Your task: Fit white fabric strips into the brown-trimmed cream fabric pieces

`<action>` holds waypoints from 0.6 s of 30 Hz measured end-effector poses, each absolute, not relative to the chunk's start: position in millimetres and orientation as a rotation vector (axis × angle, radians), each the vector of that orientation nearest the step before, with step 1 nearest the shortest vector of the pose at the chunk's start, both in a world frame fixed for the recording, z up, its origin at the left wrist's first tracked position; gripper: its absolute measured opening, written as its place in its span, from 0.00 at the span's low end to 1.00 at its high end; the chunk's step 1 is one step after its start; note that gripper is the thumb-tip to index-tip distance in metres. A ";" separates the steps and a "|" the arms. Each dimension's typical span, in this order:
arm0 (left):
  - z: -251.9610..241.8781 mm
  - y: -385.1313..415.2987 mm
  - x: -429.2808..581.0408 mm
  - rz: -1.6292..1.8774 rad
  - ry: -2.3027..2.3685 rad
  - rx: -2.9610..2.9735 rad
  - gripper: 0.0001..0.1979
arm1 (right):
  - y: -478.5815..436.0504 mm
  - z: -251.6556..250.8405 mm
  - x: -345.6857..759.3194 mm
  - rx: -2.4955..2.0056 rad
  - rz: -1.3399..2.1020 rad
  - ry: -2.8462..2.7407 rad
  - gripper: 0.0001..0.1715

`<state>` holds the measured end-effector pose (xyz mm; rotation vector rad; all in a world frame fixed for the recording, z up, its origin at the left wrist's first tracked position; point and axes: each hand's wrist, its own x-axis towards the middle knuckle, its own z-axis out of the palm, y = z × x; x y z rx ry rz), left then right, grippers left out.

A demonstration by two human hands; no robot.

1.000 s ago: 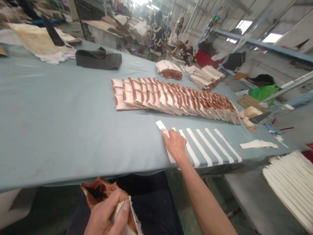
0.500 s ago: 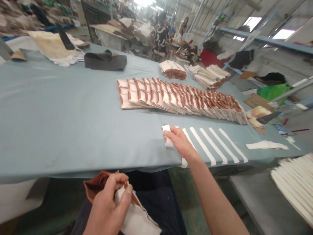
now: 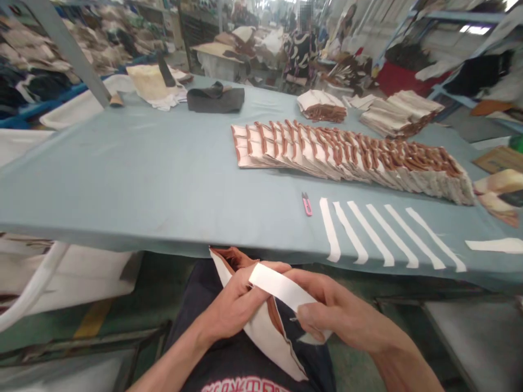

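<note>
- Evidently the step in hand is a matching-up of two things: a white strip (image 3: 281, 287) is held across the mouth of a folded cream-and-brown piece (image 3: 263, 345), though I cannot tell whether the two touch.
- The piece lies over the person's lap, against dark clothing (image 3: 192, 316) with red lettering, just below the near edge of the desk (image 3: 163, 179); its brown lining shows along the open side.
- The left hand (image 3: 241, 299) has its grip closed on the piece near the upper end. One end of the strip reaches over its fingers; whether they pinch that end too, I cannot tell.
- The right hand (image 3: 335, 305) grasps the strip between thumb and fingers. Something pale shows beneath this grip; whether it is the strip's tail or a separate layer is unclear.
- As I judge it, any next move calls for a steady left grip on the piece and fine finger control on the strip, keeping it flat and untwisted.
- On the desk, pink thread snips (image 3: 307, 207) lie just beside a row of six strips (image 3: 371, 234), within easy reach. Behind them runs a long overlapping stack (image 3: 351, 155) of similar cream-and-brown pieces.
</note>
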<state>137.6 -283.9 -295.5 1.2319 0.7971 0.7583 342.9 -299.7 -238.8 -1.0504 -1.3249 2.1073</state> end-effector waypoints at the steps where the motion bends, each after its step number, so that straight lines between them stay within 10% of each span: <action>1: -293.9 -289.0 134.2 0.751 0.782 1.246 0.19 | -304.4 -238.7 346.3 -1.071 2.119 -1.322 0.19; 18: -278.8 -313.6 121.9 0.749 0.752 1.085 0.24 | -327.5 -234.6 347.7 -1.192 1.982 -1.400 0.14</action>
